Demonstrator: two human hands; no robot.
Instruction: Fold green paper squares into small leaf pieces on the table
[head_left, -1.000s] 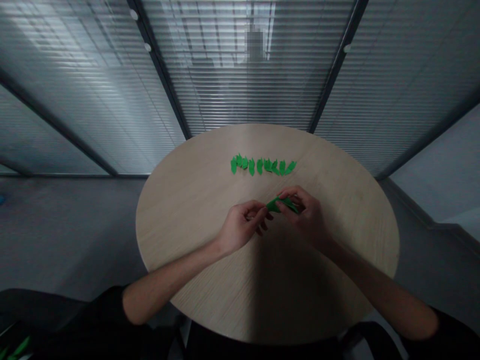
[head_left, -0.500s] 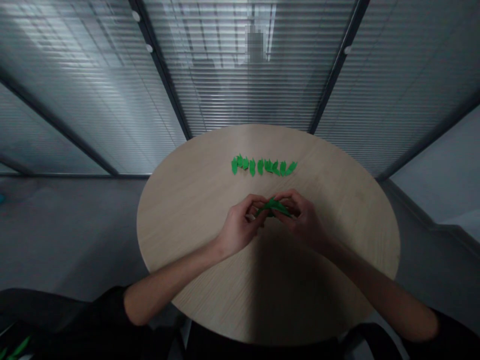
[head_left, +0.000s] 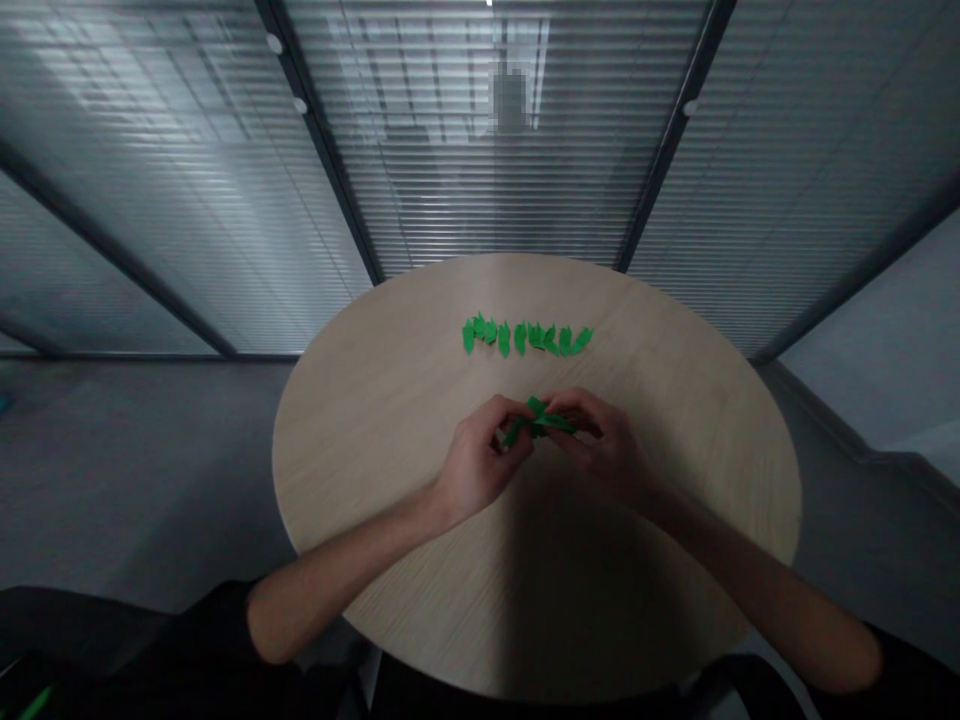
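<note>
two hands on one thing, read from left to right. at lower left, saw a dark sleeve (head_left: 150, 650) and a bare forearm reaching over the near edge of a round wooden table (head_left: 352, 420). found the left hand (head_left: 480, 465) near the table's middle, fingers curled in, thumb and fingertips closed on the left end of a green paper piece (head_left: 540, 422). farther across the tabletop, well apart from both hands, noted a row of green paper leaves (head_left: 525, 338): small, pointed, laid side by side and partly overlapping in a short line. too small to count surely. saw the held piece between the two hands, low over the wood: bright green, thin and narrow, seemingly folded, with a small point standing up at its top and a strip slanting down to the left. could not tell whether it touched the table. found the right hand (head_left: 600, 450) just beside the left, knuckles up, fingers bent and pinching the piece's right end. then a bare right forearm running back to the lower right corner. behind the table, on the right as elsewhere, grey slatted blinds (head_left: 787, 180) between dark frames.
</note>
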